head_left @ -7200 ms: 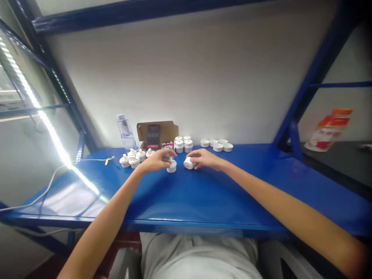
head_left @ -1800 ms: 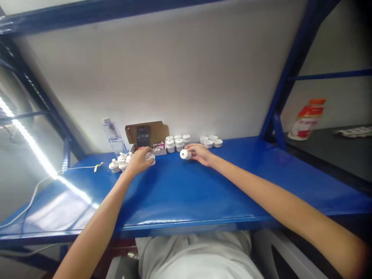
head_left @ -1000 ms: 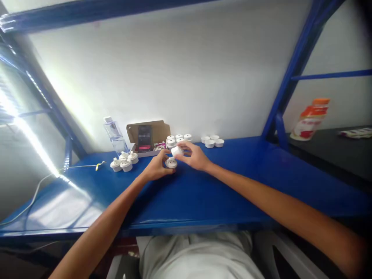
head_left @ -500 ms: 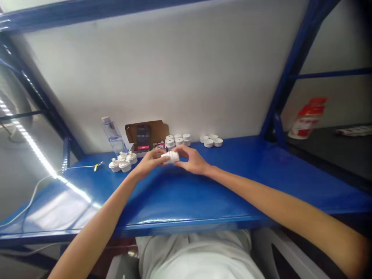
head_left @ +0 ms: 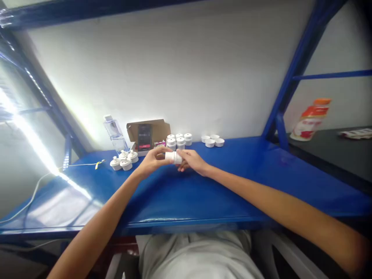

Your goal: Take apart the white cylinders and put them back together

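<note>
A small white cylindrical part (head_left: 173, 157) is held sideways between both hands, above the blue table (head_left: 186, 197). My left hand (head_left: 154, 161) is closed around its left end, thumb below and fingers above. The fingers of my right hand (head_left: 193, 161) are closed on its right end. Just behind the hands stand several white round pieces (head_left: 180, 142) in rows. To the left is a group of white pieces with knobbed tops (head_left: 126, 164). Several shallow white caps (head_left: 209, 143) sit at the back, right of the hands.
An open cardboard box (head_left: 159, 131) with a phone (head_left: 144, 136) leaning in it stands against the wall. A clear bottle (head_left: 115, 133) is left of it. A cable (head_left: 81, 165) crosses the left side. A red and white bottle (head_left: 310, 121) stands on the dark surface at right.
The white part has turned more level between my hands. My right hand's fingers have shifted around its end, with fingertips now showing below. The camera view has moved slightly.
</note>
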Available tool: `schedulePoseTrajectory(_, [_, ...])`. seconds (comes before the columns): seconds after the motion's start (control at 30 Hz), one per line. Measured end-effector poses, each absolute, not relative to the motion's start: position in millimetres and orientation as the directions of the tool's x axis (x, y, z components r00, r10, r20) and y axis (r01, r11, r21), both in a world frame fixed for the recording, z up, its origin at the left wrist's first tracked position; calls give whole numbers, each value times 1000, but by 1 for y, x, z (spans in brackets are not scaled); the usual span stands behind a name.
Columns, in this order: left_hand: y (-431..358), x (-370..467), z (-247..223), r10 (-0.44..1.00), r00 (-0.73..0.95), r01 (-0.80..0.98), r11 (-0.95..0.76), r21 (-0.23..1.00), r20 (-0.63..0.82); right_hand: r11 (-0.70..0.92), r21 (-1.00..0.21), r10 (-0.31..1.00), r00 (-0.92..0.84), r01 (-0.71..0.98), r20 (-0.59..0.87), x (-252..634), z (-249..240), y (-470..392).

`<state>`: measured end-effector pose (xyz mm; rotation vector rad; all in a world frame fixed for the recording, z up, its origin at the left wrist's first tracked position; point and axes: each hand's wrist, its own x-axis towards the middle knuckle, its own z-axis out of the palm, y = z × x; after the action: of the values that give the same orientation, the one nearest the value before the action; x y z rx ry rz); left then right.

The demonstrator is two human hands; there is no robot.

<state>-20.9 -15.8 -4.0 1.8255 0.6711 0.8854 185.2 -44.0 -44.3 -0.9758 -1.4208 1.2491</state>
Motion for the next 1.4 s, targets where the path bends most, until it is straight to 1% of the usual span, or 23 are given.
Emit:
schedulePoseTrajectory(0.07, [-15, -19, -6, 794, 554, 110, -367, 924, 249, 128, -990, 957, -255, -64, 140, 184, -42, -47])
schedulePoseTrajectory(0.13, [-14, -17, -9, 824, 523, 158, -347, 924, 220, 174, -978, 943, -266, -112, 199, 184, -40, -49])
schedulePoseTrajectory(0.2, [-13, -16, -12, 832, 505, 167, -354, 920, 229, 220, -969, 937, -250, -116, 243, 185, -39, -50])
schedulePoseTrajectory(0.27, [-13, -16, -13, 808, 524, 133, -391, 911, 271, 184, -979, 946, -255, -87, 200, 187, -38, -49])
schedulePoseTrajectory(0.37, [-13, -17, -12, 734, 592, 89, -471, 877, 334, 35, -996, 947, -315, -79, 58, 192, -40, -46])
schedulePoseTrajectory(0.43, [-12, -17, -12, 706, 613, 87, -507, 858, 355, -6, -994, 941, -338, -108, 31, 193, -41, -44])
schedulePoseTrajectory(0.5, [-10, -17, -14, 723, 586, 95, -509, 856, 365, 59, -986, 945, -309, -157, 105, 192, -44, -42])
schedulePoseTrajectory(0.57, [-7, -17, -16, 769, 534, 112, -476, 872, 351, 172, -969, 951, -224, -178, 210, 190, -46, -40])
schedulePoseTrajectory(0.63, [-5, -18, -18, 787, 509, 135, -473, 871, 349, 217, -963, 957, -158, -160, 242, 189, -48, -40])
schedulePoseTrajectory(0.7, [-5, -19, -18, 756, 523, 156, -539, 828, 393, 160, -977, 970, -159, -143, 182, 189, -48, -40])
schedulePoseTrajectory(0.77, [-8, -20, -15, 696, 539, 181, -647, 741, 475, 87, -984, 971, -208, -155, 119, 191, -46, -40])
schedulePoseTrajectory(0.83, [-12, -19, -11, 636, 551, 221, -736, 640, 541, 59, -982, 961, -255, -180, 105, 192, -44, -40])
schedulePoseTrajectory(0.9, [-16, -18, -7, 596, 567, 269, -786, 556, 569, 72, -982, 959, -258, -172, 115, 192, -42, -40])
schedulePoseTrajectory(0.97, [-18, -18, -5, 587, 587, 312, -800, 513, 558, 127, -988, 970, -198, -84, 141, 192, -41, -37])
schedulePoseTrajectory(1.0, [-18, -18, -5, 589, 601, 332, -799, 501, 540, 186, -982, 973, -139, 4, 184, 194, -41, -36])
schedulePoseTrajectory(1.03, [-18, -18, -5, 592, 616, 353, -797, 489, 519, 267, -956, 963, -72, 125, 259, 197, -42, -33])
schedulePoseTrajectory(1.07, [-16, -19, -6, 595, 632, 376, -796, 475, 496, 349, -896, 933, -17, 273, 359, 202, -43, -31])
schedulePoseTrajectory(1.13, [-11, -21, -9, 600, 662, 420, -793, 442, 449, 443, -694, 837, 14, 568, 547, 216, -47, -23])
schedulePoseTrajectory(1.17, [-9, -22, -11, 606, 670, 438, -789, 430, 429, 432, -601, 812, 0, 673, 584, 224, -50, -19])
schedulePoseTrajectory(1.2, [-7, -24, -13, 610, 678, 452, -786, 422, 410, 386, -548, 817, 0, 742, 576, 233, -53, -14])
schedulePoseTrajectory(1.23, [-5, -25, -14, 614, 684, 463, -783, 416, 394, 329, -529, 832, 24, 783, 554, 242, -56, -8])
schedulePoseTrajectory(1.3, [-3, -26, -17, 617, 696, 479, -780, 403, 366, 245, -537, 829, 113, 807, 547, 258, -63, 3])
schedulePoseTrajectory(1.4, [-3, -26, -18, 615, 711, 488, -781, 391, 341, 235, -582, 809, 175, 778, 561, 271, -72, 16])
